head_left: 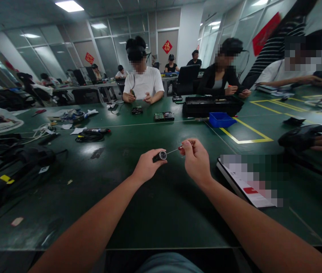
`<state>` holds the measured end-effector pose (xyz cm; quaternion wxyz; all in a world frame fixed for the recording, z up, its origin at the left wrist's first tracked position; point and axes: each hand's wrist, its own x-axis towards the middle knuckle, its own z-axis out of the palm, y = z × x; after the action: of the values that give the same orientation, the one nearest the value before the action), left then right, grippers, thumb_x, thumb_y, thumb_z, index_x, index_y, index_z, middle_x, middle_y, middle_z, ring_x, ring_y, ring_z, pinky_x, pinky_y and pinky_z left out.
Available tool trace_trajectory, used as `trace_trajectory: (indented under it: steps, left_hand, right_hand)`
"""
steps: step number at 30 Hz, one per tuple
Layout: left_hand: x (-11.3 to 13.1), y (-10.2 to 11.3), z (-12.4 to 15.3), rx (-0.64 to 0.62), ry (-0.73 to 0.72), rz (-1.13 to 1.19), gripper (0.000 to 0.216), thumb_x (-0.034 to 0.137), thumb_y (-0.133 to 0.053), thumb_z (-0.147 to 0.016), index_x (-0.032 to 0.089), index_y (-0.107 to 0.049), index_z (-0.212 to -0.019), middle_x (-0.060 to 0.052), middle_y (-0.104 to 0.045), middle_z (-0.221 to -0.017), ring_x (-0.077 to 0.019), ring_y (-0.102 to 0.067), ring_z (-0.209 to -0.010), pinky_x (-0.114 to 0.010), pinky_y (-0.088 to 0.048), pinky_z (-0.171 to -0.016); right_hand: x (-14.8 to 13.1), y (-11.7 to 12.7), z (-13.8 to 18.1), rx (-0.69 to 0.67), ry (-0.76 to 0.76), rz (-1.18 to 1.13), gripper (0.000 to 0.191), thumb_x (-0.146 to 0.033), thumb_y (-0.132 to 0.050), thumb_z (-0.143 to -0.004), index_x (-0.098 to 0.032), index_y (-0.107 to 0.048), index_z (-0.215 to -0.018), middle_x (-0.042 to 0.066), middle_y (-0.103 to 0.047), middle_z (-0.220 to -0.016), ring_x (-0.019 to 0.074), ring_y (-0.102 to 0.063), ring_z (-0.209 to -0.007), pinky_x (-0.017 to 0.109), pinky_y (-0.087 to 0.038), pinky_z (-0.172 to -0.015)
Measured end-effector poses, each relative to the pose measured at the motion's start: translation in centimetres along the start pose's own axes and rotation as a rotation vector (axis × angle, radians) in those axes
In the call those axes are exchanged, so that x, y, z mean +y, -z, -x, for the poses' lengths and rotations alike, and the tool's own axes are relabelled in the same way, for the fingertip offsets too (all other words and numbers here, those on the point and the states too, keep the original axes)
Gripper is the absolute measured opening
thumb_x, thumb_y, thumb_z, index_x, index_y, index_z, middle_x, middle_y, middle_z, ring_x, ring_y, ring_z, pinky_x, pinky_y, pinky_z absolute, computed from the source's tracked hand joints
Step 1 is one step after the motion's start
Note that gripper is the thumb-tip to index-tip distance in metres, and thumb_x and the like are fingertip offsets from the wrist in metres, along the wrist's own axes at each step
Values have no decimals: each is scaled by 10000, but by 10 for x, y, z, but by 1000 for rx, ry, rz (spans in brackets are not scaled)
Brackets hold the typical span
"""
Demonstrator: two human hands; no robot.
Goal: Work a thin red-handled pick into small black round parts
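Observation:
My left hand [147,163] is closed around a short black cylinder [162,156], much like a flashlight, with its silver-rimmed round end turned toward me. Between the fingertips of my right hand [196,157] is a screwdriver [181,147] with a red handle. Its thin metal shaft points left and reaches the cylinder's round end; whether the tip touches or enters it, I cannot tell. Both hands are held over the green table [155,212], near its middle. Fingers of the right hand hide most of the screwdriver's handle.
A notebook or box [252,187] lies right of my right forearm. Farther off are a blue bin [221,120], a long black case [212,106], a hard drive [164,116] and coiled black cables [92,134]. Black gear [13,163] lies at left. Co-workers sit opposite and at right.

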<state>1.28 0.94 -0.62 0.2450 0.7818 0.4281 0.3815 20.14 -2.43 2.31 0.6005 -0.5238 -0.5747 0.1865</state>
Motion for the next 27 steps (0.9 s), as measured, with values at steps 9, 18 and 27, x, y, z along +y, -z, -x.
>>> trace_trajectory:
  steps: [9, 18, 27]
  left_hand:
    - [0, 2, 1, 37, 44, 22, 395, 213, -770, -824, 234, -700, -1212, -58, -710, -1226, -252, -643, -1169, -421, -463, -1075]
    - [2, 4, 3, 33, 32, 5, 373, 224, -770, -830, 234, -704, -1197, -50, -716, -1213, -242, -647, -1157, -415, -470, -1058]
    - [2, 4, 2, 37, 51, 2, 384, 187, -773, -820, 218, -704, -1196, -51, -717, -1214, -241, -643, -1163, -411, -459, -1065]
  right_hand:
    - [-7, 2, 3, -64, 85, 81, 262, -430, -529, -979, -212, -643, -889, 21, -713, -742, 172, -662, -670, 305, -480, -654]
    - [-7, 3, 3, -136, 257, 126, 121, -293, -525, -960, -216, -618, -969, 28, -719, -821, 183, -684, -747, 308, -481, -698]
    - [-8, 3, 4, -129, 167, 96, 173, -327, -470, -988, -220, -600, -948, 14, -672, -772, 172, -635, -684, 319, -448, -659]
